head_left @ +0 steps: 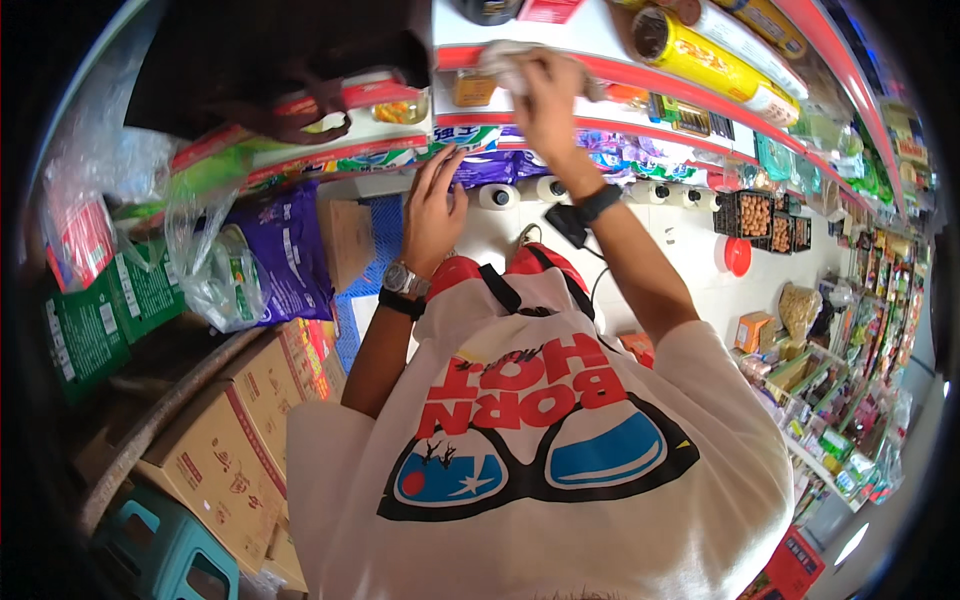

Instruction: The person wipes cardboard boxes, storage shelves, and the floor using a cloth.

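Observation:
My right hand is closed around a crumpled greyish-white cloth, which lies against the red front edge of a shelf. Just below the cloth, a small yellowish container stands on the shelf underneath. Lower and to the left, my left hand has its fingers stretched out and holds nothing. Its fingertips are nearest to purple packages on the bottom shelf; whether they touch is unclear. A watch is on my left wrist.
Yellow cylindrical packs lie on the upper shelf at right. A dark bag hangs at upper left. White bottles stand on the floor under the shelves. Cardboard boxes and a teal stool are at lower left; egg crates at right.

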A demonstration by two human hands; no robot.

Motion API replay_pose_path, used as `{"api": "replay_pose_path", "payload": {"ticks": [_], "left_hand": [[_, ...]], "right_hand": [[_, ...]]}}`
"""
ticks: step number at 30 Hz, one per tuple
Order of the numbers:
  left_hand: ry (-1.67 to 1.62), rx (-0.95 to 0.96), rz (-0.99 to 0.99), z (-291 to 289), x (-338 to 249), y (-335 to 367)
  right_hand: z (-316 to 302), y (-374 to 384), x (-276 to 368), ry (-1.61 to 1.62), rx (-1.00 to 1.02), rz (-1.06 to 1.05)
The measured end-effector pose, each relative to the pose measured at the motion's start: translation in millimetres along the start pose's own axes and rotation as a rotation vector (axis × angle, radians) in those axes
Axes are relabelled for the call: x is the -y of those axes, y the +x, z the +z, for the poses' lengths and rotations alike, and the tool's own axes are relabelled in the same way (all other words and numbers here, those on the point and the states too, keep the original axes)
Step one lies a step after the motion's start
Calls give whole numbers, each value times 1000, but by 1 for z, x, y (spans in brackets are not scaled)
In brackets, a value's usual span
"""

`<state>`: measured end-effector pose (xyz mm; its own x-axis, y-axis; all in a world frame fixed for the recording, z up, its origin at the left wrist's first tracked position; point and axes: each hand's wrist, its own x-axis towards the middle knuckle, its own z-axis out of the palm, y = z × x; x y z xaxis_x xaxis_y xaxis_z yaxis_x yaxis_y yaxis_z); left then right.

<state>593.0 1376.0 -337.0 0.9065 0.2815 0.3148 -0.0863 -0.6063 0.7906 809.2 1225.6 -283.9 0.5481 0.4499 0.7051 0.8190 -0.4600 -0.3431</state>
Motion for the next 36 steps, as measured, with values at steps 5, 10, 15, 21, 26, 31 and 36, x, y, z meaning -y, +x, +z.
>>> {"api": "replay_pose_path", "payload": {"ticks": [5,10,15,21,26,31,36], "left_hand": [[53,-90,31,15,-44,26],[130,-115,22,60,-93,63],[306,-141,176,164,-158,116],[422,-305,116,274,-186,124],[494,-288,49,300,-217,135],[557,-289,27,297,-221,123],[487,-242,38,295,-237,126]], "right_hand": [[22,7,5,57,203,-120],[-68,3,-60,116,230,-186],[-185,-25,-176,115,214,-138],[-328,-82,-332,-43,125,-54],[-465,-125,-459,-197,-2,126],[-521,-150,-529,-277,-162,239],[-527,-169,-561,-205,-394,490]]}}
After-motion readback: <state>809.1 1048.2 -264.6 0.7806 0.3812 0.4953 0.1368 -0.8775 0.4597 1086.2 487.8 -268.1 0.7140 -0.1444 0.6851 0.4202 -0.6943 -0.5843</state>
